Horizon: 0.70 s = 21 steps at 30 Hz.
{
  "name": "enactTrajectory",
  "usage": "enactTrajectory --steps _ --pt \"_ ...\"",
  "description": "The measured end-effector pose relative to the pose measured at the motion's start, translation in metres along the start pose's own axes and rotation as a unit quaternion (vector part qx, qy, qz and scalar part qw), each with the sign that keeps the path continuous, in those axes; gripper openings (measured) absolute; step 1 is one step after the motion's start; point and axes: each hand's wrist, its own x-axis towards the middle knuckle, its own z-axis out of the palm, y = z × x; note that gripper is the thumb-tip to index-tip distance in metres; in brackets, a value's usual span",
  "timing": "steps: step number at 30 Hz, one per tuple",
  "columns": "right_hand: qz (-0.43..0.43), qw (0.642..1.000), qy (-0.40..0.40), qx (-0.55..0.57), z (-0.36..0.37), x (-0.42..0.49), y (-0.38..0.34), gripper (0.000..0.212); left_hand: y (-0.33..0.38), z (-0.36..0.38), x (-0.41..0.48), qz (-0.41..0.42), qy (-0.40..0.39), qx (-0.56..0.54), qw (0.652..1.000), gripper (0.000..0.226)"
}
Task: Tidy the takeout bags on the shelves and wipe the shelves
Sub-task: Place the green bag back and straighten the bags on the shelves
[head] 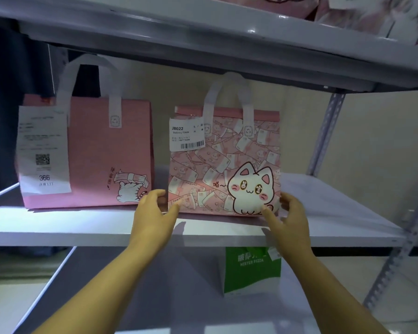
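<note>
From the head camera, we're looking straight into the shelving. On the white middle shelf board a pink fabric takeout bag printed with banknotes and a white cartoon cat stands upright near the front edge, its white loop handles reaching up toward the grey upper shelf. A white printed label reading J8022 sits on its upper left corner.

Both hands are on it. The left hand pinches the bag's lower left corner, thumb on the printed face and fingers curled round the side edge. The right hand grips the lower right corner the same way, thumb beside the cat and fingers wrapped behind the edge.

Just to the left, close beside it though I can't tell if they touch, stands a plain pink takeout bag with a small cat drawing. It is upright too, with a long white paper receipt marked 366 hanging down its left side.

Below, on the grey lower shelf, a green-and-white paper bag reads MISTER PIZZA. More pink bags show on the top level, blurred. A slotted grey metal upright runs down the right side.
</note>
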Motion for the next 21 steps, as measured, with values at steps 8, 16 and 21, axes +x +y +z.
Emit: enactTrajectory --steps 8,16,21 --pt "-0.172 0.982 0.054 0.063 0.024 -0.022 -0.076 0.032 -0.017 -0.064 -0.007 0.031 0.035 -0.039 0.998 0.024" --pt "-0.225 0.956 -0.174 0.071 0.114 -0.075 -0.137 0.046 -0.057 -0.147 0.008 0.023 0.106 0.077 0.991 0.048" --pt "-0.150 0.946 -0.287 -0.023 0.162 -0.089 -0.148 0.083 -0.079 -0.172 0.026 -0.041 0.116 0.105 0.987 0.073"
